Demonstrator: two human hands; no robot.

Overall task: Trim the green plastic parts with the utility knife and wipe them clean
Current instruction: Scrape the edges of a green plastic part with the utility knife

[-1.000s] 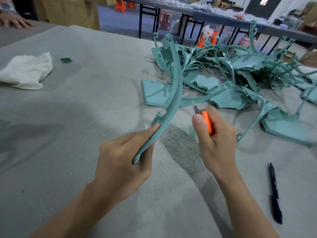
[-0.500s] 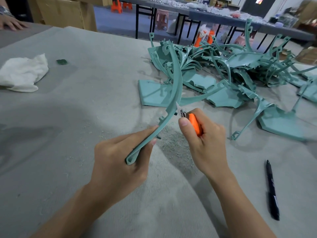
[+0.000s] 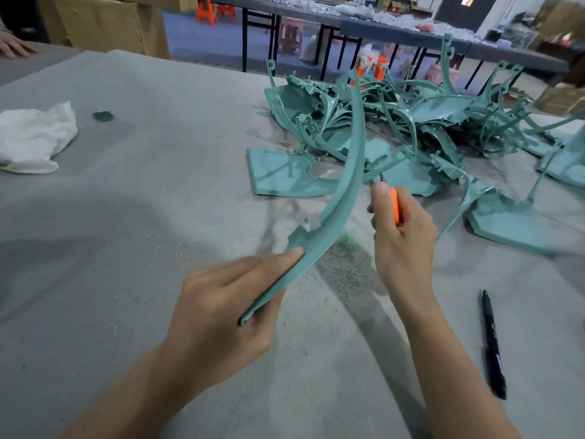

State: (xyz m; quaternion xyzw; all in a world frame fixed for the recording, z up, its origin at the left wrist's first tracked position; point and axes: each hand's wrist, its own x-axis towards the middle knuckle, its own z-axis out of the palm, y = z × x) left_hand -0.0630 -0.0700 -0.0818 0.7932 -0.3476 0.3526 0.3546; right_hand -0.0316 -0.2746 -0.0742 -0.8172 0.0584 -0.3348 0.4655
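You are working at a grey cloth-covered desk [image 3: 152,223] in a workshop. Long dark tables [image 3: 395,31] with pale clutter and orange stools [image 3: 205,11] stand behind it.

Your left hand [image 3: 221,312] grips the lower end of a long, curved green plastic part [image 3: 348,185]. The fingers are curled round it, with the forefinger laid along its back edge. The part rises from that hand and arcs up and away over the desk, its upper end in front of the pile beyond.

Your right hand [image 3: 402,245] is closed round an orange utility knife [image 3: 394,210], thumb pressed along the handle. The dark tip of the knife sits just beside the right edge of the held part. Whether the blade touches the plastic is too small to tell.

Under and between your hands a patch of fine green shavings [image 3: 348,264] lies on the cloth. Past the knife is a tangled pile of green plastic parts [image 3: 443,122], flat panels and thin curved ribs, spreading toward the desk's right side.

A black marker pen [image 3: 492,346] lies on the desk to the right of your right forearm. Well off to the left rests a crumpled white cloth [image 3: 34,137], with a small dark green scrap [image 3: 102,116] near it. At the far left corner another person's hand [image 3: 14,47] rests on the desk, beside a cardboard box [image 3: 110,23].
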